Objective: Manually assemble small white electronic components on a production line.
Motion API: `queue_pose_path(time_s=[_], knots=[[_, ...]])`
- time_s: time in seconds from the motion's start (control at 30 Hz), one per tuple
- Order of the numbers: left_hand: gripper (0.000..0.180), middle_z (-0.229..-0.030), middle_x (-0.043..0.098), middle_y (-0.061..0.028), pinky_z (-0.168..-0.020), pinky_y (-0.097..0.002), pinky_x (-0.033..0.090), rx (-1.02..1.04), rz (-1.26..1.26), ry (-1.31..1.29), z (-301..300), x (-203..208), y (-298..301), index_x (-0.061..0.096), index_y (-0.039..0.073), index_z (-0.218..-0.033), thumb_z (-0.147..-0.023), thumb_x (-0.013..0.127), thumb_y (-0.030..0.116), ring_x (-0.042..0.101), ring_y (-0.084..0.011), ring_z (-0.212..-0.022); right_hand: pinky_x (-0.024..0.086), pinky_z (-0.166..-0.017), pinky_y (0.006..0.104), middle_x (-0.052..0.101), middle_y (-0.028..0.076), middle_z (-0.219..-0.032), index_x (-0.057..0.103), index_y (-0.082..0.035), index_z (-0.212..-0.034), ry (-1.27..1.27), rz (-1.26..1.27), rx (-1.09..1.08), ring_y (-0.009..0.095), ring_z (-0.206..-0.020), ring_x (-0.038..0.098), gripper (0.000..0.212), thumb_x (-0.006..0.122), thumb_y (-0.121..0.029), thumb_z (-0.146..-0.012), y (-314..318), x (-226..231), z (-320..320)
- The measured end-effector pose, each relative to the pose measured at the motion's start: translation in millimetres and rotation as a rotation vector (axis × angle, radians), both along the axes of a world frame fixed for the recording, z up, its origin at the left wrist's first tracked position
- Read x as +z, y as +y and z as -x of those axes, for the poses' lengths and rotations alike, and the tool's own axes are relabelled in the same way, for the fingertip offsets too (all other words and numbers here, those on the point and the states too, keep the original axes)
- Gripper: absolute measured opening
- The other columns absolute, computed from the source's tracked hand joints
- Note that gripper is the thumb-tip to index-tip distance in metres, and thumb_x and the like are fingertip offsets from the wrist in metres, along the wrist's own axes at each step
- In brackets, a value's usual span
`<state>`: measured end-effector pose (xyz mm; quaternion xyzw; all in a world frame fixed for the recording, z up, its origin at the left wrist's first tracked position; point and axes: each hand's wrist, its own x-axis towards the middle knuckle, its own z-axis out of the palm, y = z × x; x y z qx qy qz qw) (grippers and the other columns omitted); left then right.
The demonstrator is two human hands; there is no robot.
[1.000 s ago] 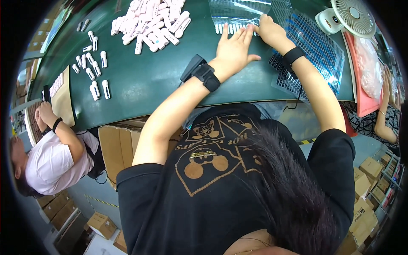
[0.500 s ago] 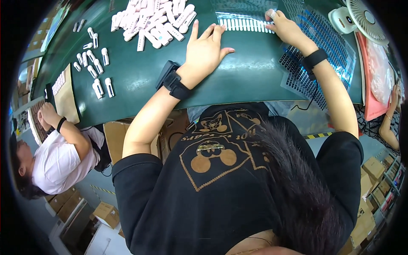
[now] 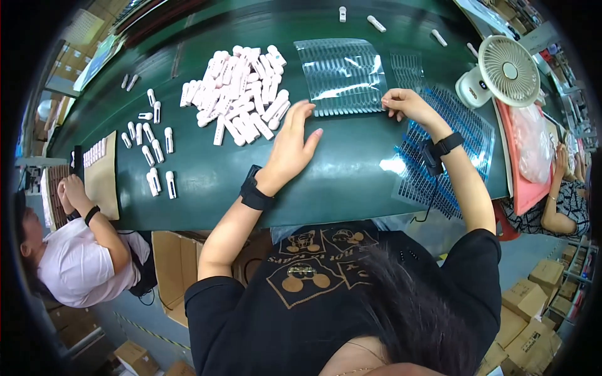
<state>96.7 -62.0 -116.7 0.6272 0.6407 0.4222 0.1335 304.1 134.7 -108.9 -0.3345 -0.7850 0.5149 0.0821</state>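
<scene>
A clear plastic sheet (image 3: pixel 342 72) with rows of slim rounded shapes lies on the green table in front of me. Along its near edge runs a row of white strips (image 3: pixel 348 113). My left hand (image 3: pixel 290 147) is open, its fingers stretched toward the sheet's near left corner and its thumb apart. At the near right corner, my right hand (image 3: pixel 411 108) has curled fingers, with thumb and forefinger pinched at the sheet's edge. Whether anything small is between those fingertips is hidden. Just left of the sheet is a heap of white oblong plastic pieces (image 3: pixel 241 91).
Blue-black sheets with dark shapes (image 3: pixel 448 156) lie right of my right hand, below a white fan (image 3: pixel 506 69). Farther right, a plastic bag rests on a red tray (image 3: pixel 536 188). Several white-and-black pieces (image 3: pixel 150 147) are spread at left. Co-workers sit at both sides.
The view has tilted, showing more of the table's far side. My left hand has drawn back from the white strips to the sheet's left corner. My right hand remains at the right corner, fingers more curled.
</scene>
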Motion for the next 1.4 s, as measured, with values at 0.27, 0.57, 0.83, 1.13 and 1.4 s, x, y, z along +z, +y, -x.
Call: queue_pose_path(time_s=[0.27, 0.57, 0.83, 1.13, 1.4], knots=[[0.039, -0.094, 0.054, -0.0138, -0.082, -0.0342, 0.039, -0.106, 0.028, 0.026, 21, 31, 19, 0.048, 0.002, -0.103, -0.066, 0.061, 0.007, 0.049, -0.0303, -0.094, 0.038, -0.042, 0.0210, 0.050, 0.002, -0.050, 0.053, -0.005, -0.064, -0.335, 0.315, -0.045, 0.009, -0.038, 0.044, 0.031, 0.050, -0.029, -0.083, -9, 25, 9], [0.025, -0.083, 0.054, -0.0141, -0.076, -0.0363, 0.042, -0.330, 0.192, 0.256, 20, 4, 41, 0.057, 0.000, -0.085, -0.060, 0.063, 0.003, 0.051, -0.0299, -0.084, 0.039, -0.047, 0.0315, 0.051, 0.008, -0.053, 0.053, -0.004, -0.063, -0.262, -0.719, 0.179, 0.020, -0.047, 0.048, 0.031, 0.056, -0.032, -0.076, -3, 31, 69], [0.014, -0.073, 0.056, -0.0149, -0.069, -0.0369, 0.044, -0.296, 0.214, 0.229, 7, -7, 49, 0.056, -0.002, -0.072, -0.059, 0.060, 0.000, 0.055, -0.0297, -0.074, 0.041, -0.055, 0.0357, 0.055, 0.010, -0.063, 0.053, -0.005, -0.065, -0.384, -0.596, 0.381, 0.027, -0.062, 0.054, 0.038, 0.069, -0.040, -0.060, 3, -18, 120], [0.010, -0.065, 0.057, -0.0120, -0.059, -0.0337, 0.045, -0.055, 0.121, 0.131, -8, -17, 52, 0.057, 0.001, -0.065, -0.060, 0.063, 0.006, 0.056, -0.0279, -0.062, 0.039, -0.053, 0.0356, 0.052, 0.010, -0.062, 0.048, -0.005, -0.060, -0.302, -0.609, 0.349, 0.026, -0.060, 0.051, 0.039, 0.071, -0.036, -0.057, 6, -23, 121], [0.006, -0.063, 0.056, -0.0095, -0.056, -0.0329, 0.045, -0.340, 0.195, 0.200, -32, 6, 30, 0.056, 0.007, -0.058, -0.061, 0.061, 0.005, 0.055, -0.0254, -0.062, 0.040, -0.056, 0.0362, 0.051, 0.010, -0.064, 0.047, -0.005, -0.059, -0.280, -0.590, 0.348, 0.027, -0.064, 0.051, 0.039, 0.072, -0.035, -0.057, -1, -21, 117]])
